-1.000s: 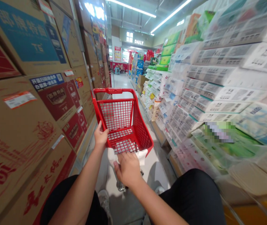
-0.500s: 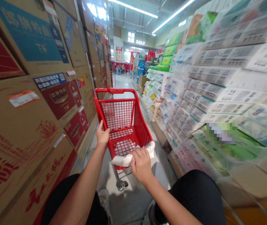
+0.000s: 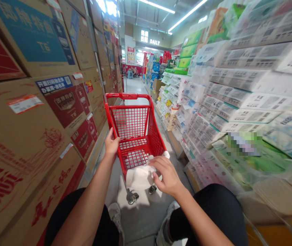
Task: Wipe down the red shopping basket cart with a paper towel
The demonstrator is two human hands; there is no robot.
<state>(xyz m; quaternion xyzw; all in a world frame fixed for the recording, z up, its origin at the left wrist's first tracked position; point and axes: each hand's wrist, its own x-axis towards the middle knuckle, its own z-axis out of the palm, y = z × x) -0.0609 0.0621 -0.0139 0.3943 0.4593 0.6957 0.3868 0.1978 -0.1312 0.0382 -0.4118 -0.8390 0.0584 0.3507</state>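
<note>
A small red mesh shopping cart (image 3: 135, 130) stands in the aisle in front of me, with nothing in its basket. My left hand (image 3: 111, 144) is closed round the cart's left rim. My right hand (image 3: 167, 175) presses a white cloth (image 3: 140, 176) against the cart's near edge, fingers curled on the cloth. The cloth hangs over the near rim and a corner of it shows at the right. My knees in black shorts sit low in view on both sides.
Stacked cardboard cartons (image 3: 33, 112) wall the left side of the aisle. Wrapped tissue packs (image 3: 225, 112) pile high on the right, close to my right knee. The narrow grey floor (image 3: 138, 85) runs on past the cart toward a "DAILY" sign (image 3: 155, 42).
My right hand has slid the white cloth along the cart's near rim from the left toward the right, and the cloth now hangs lower over the front. My left hand has kept its hold.
</note>
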